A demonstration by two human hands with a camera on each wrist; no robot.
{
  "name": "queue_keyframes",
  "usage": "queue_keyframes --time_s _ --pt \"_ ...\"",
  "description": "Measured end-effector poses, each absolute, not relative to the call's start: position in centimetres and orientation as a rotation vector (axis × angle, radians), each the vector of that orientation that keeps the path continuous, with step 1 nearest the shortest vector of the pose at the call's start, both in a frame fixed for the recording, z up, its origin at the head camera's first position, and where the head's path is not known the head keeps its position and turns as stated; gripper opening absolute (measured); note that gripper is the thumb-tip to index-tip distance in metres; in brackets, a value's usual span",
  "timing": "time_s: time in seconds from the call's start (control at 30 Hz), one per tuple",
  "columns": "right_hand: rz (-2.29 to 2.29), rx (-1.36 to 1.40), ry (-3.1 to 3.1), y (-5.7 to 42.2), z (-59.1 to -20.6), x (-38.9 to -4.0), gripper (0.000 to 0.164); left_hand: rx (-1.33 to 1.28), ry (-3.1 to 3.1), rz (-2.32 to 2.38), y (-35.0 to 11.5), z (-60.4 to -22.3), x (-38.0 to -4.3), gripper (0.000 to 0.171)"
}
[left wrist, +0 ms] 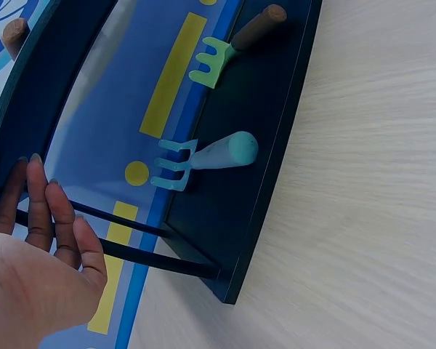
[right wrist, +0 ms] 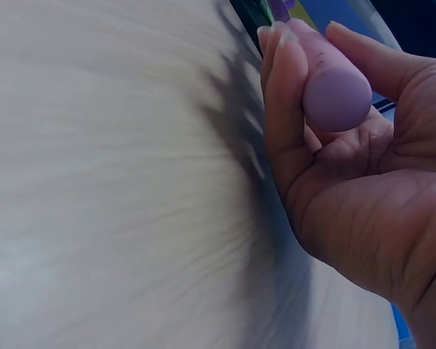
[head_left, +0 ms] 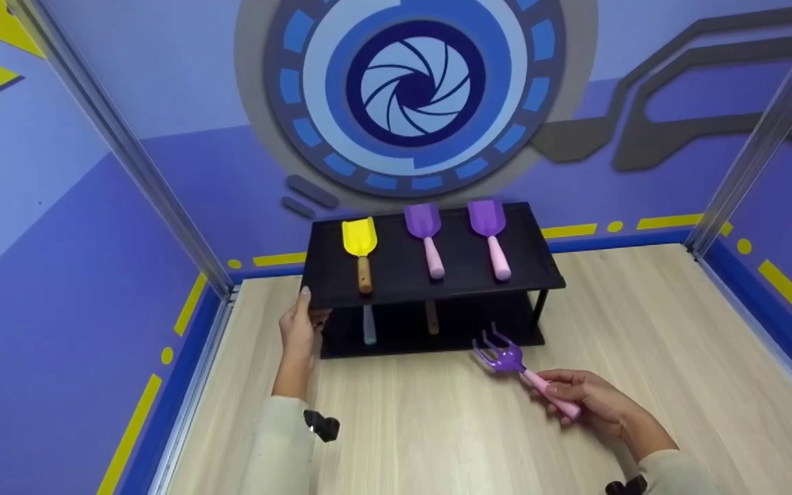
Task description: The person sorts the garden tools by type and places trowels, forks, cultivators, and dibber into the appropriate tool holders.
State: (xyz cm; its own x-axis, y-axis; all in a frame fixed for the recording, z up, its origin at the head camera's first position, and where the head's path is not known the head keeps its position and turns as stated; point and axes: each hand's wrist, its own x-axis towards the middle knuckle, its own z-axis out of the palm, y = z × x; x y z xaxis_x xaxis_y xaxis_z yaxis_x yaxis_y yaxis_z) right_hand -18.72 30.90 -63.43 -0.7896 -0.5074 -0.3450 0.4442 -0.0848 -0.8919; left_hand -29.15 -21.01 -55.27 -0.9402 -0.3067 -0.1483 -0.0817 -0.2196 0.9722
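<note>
My right hand (head_left: pixel 592 399) holds a small hand fork by its pink handle (right wrist: pixel 338 98). The fork's purple tines (head_left: pixel 499 354) point up and left, in front of a black two-tier rack (head_left: pixel 396 285). My left hand (head_left: pixel 298 330) grips the rack's left front corner, thumb at the upper shelf's edge and fingers below it. On the upper shelf lie a yellow scoop (head_left: pixel 359 237) with a brown handle and two purple scoops (head_left: pixel 423 221) with pink handles. The lower shelf carries a blue fork (left wrist: pixel 214 154) and a green fork (left wrist: pixel 216 62) with a brown handle.
The rack stands on a pale wooden tabletop (head_left: pixel 430 433), close to the blue patterned back wall (head_left: pixel 196 179). Side walls with metal corner posts (head_left: pixel 760 151) enclose the table left and right. Slim black posts (left wrist: pixel 160 258) join the two shelves.
</note>
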Motion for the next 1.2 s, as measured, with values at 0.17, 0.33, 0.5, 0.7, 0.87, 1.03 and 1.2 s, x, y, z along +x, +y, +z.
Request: queue_keyframes --time_s 0.17,0.33,0.5,0.7,0.87,1.03,1.2 --pt "-1.94 -0.041 1.562 30.7 -63.7 -18.8 0.051 0.475 -1.893 -2.269 -21.0 -55.2 -29.0 0.047" --pt "-1.949 -0.023 1.576 30.3 -63.8 -18.9 0.055 0.489 -1.908 -2.257 -21.0 -55.1 -29.0 0.046" --pt "-1.943 -0.005 1.603 30.2 -63.8 -18.8 0.059 0.486 -1.914 -2.257 -21.1 -55.2 -29.1 0.046" --pt "-1.931 0.008 1.637 30.0 -64.0 -18.8 0.064 0.509 -1.929 -2.226 -21.1 -55.1 -29.0 0.049" --pt "-1.909 0.012 1.672 29.6 -64.1 -19.1 0.064 0.52 -1.91 -2.226 -21.2 -55.1 -28.9 0.049" --pt "-1.905 0.045 1.687 29.6 -64.0 -19.3 0.063 0.514 -1.855 -2.29 -21.2 -55.0 -28.9 0.047" --pt "-1.9 0.046 1.696 29.6 -64.1 -19.3 0.062 0.5 -1.822 -2.341 -21.1 -54.9 -29.1 0.045"
